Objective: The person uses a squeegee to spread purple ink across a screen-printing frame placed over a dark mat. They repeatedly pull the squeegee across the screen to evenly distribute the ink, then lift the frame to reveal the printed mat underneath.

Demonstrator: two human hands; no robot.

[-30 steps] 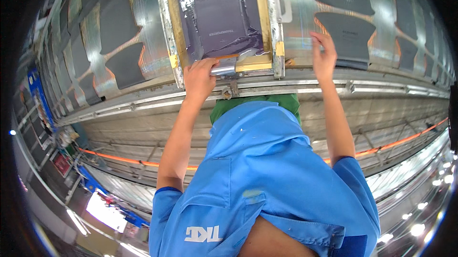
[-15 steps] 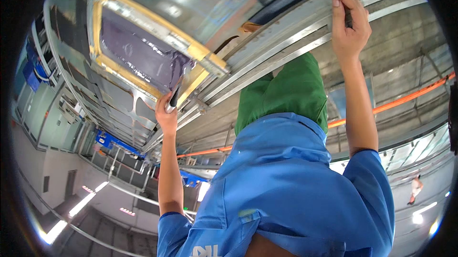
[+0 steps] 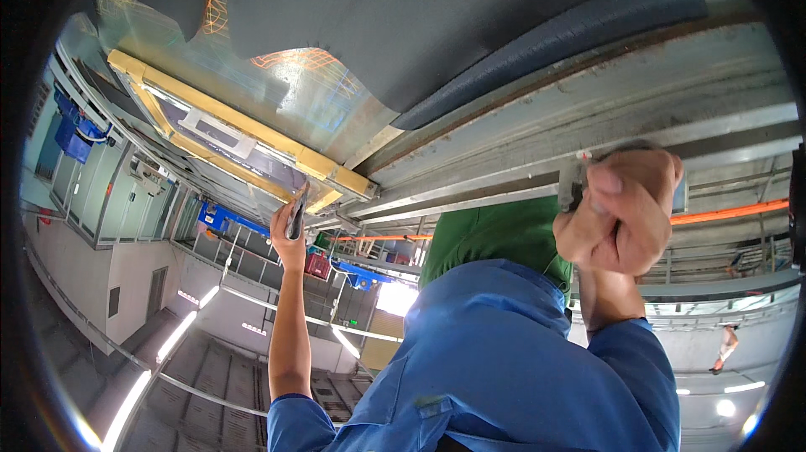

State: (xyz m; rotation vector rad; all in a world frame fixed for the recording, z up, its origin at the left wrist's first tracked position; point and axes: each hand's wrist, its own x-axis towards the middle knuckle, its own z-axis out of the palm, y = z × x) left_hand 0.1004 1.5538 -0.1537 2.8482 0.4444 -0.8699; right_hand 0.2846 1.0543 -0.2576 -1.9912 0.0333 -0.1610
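Observation:
My left hand is closed around a flat, dark, silver-edged tool at the near corner of a yellow-edged screen frame. Dark purple mesh fills the frame, and a pale grey bar-like shape shows inside it. Close to the camera, my right hand has its fingers curled in, and whatever they might hold is hidden. Just behind those fingers a small grey metal piece shows at the table's rail.
A dark sheet covers much of the table, its near edge rolled or folded. Orange and blue line patterns show on the glossy surface. An orange pipe runs beyond the rail. A distant person is at far right.
My right hand has come down nearer my body, its fingers curling in. The view has shifted, showing more dark sheet. My left hand keeps the tool at the frame corner.

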